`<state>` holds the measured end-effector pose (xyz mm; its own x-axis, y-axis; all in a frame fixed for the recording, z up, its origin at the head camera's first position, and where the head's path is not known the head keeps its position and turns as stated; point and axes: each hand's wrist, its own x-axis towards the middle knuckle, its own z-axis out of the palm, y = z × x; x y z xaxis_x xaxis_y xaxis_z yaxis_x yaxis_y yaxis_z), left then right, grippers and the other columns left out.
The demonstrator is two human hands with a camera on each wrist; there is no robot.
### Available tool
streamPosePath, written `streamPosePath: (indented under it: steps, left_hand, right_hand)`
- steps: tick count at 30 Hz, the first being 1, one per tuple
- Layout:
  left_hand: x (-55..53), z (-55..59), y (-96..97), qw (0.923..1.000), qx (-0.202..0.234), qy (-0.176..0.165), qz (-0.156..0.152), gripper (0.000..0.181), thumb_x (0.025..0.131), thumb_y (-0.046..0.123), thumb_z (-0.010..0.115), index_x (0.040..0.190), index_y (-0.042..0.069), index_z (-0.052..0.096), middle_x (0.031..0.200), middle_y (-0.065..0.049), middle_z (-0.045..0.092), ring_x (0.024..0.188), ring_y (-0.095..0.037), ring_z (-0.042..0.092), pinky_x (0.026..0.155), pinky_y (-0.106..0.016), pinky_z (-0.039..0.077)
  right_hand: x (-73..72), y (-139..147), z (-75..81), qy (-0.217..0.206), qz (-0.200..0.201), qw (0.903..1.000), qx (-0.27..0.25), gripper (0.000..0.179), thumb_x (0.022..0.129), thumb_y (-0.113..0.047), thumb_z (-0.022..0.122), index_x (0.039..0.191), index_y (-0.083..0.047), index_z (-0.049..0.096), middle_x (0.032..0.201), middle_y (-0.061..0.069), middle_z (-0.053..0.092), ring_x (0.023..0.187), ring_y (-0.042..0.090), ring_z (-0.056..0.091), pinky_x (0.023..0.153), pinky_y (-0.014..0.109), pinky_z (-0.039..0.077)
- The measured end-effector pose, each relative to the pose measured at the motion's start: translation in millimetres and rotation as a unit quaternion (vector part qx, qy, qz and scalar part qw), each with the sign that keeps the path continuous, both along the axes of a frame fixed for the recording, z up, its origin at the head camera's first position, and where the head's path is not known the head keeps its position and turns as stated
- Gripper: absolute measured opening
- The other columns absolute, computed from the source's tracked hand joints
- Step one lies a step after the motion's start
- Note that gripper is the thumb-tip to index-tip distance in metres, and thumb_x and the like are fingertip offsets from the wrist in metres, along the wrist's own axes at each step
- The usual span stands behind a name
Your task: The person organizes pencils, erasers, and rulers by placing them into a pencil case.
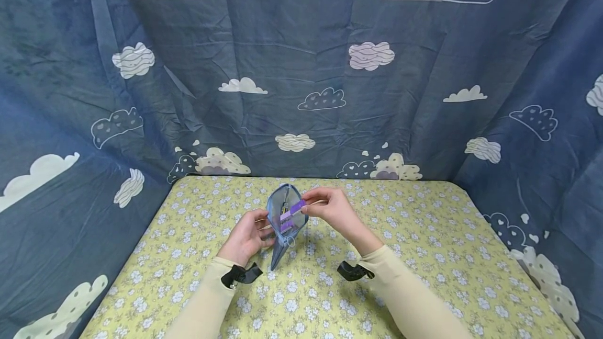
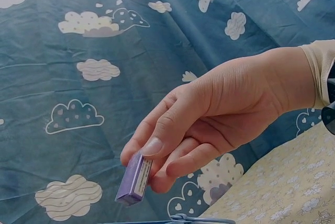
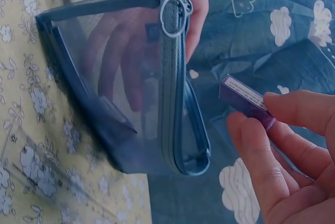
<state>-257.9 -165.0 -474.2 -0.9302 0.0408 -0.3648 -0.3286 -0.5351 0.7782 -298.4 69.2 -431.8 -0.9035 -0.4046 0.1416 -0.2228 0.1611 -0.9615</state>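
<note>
A translucent pouch with blue zip edging stands with its mouth spread open in the head view. My left hand holds it by its left side; in the right wrist view, the fingers show through the clear wall. Over the mouth, my right hand pinches a small purple box between thumb and fingertips. That box has a white printed side in the left wrist view. Inside the pouch lie another purple item and a small yellow-and-black item. A ring-shaped zip pull hangs at one end of the zip.
A yellow floral cloth covers the table under both hands. Dark blue curtains with cloud prints hang behind the table and along both sides. Black straps circle both wrists over the cream sleeves.
</note>
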Motion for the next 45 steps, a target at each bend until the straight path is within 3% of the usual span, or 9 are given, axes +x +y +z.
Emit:
streamPosePath:
  steps: [13, 21, 29, 38, 45]
  left_hand:
    - [0.0, 0.6, 0.3, 1.0, -0.009, -0.003, 0.0, 0.012, 0.101, 0.017, 0.051, 0.103, 0.005, 0.049, 0.105, -0.014, 0.056, 0.129, -0.046, 0.045, 0.106, -0.066, 0.026]
    - [0.5, -1.1, -1.6, 1.0, -0.005, -0.001, -0.008, 0.012, 0.102, 0.017, 0.049, 0.103, 0.005, 0.048, 0.105, -0.013, 0.056, 0.132, -0.047, 0.044, 0.108, -0.068, 0.022]
    - [0.6, -1.4, -2.8, 0.9999, 0.0, 0.001, -0.013, 0.017, 0.102, 0.017, 0.049, 0.11, 0.002, 0.047, 0.111, -0.016, 0.056, 0.133, -0.049, 0.043, 0.109, -0.072, 0.016]
    - [0.8, -0.6, -2.0, 0.9998, -0.002, 0.003, -0.017, 0.026, 0.102, 0.017, 0.048, 0.12, -0.002, 0.045, 0.122, -0.022, 0.052, 0.131, -0.048, 0.043, 0.108, -0.072, 0.016]
    - [2.2, 0.2, -1.1, 0.9999, 0.0, 0.006, -0.016, 0.019, 0.102, 0.017, 0.048, 0.113, 0.001, 0.046, 0.121, -0.02, 0.052, 0.135, -0.05, 0.037, 0.108, -0.072, 0.016]
  right_hand:
    - [8.5, -11, 2.0, 0.026, -0.003, 0.9992, 0.03, 0.029, 0.085, -0.014, 0.082, 0.113, -0.012, 0.075, 0.101, 0.006, 0.073, 0.09, 0.022, 0.072, 0.08, 0.038, 0.056]
    - [10.1, -14, 2.2, 0.029, 0.021, 0.9985, 0.042, 0.032, 0.089, -0.008, 0.077, 0.119, -0.001, 0.07, 0.109, 0.018, 0.071, 0.094, 0.026, 0.071, 0.081, 0.036, 0.056]
    - [9.4, -17, -4.7, 0.041, 0.015, 0.9983, 0.04, 0.029, 0.085, -0.012, 0.081, 0.113, -0.006, 0.075, 0.098, 0.006, 0.074, 0.086, 0.02, 0.071, 0.078, 0.034, 0.057]
    - [11.6, -20, -9.4, 0.062, 0.035, 0.9954, 0.064, 0.029, 0.089, -0.013, 0.078, 0.116, -0.004, 0.073, 0.096, 0.003, 0.074, 0.087, 0.022, 0.072, 0.075, 0.033, 0.057]
    - [13.6, -17, -10.6, 0.055, 0.032, 0.9953, 0.073, 0.018, 0.094, -0.02, 0.073, 0.112, -0.017, 0.076, 0.104, 0.0, 0.074, 0.091, 0.021, 0.071, 0.075, 0.038, 0.058]
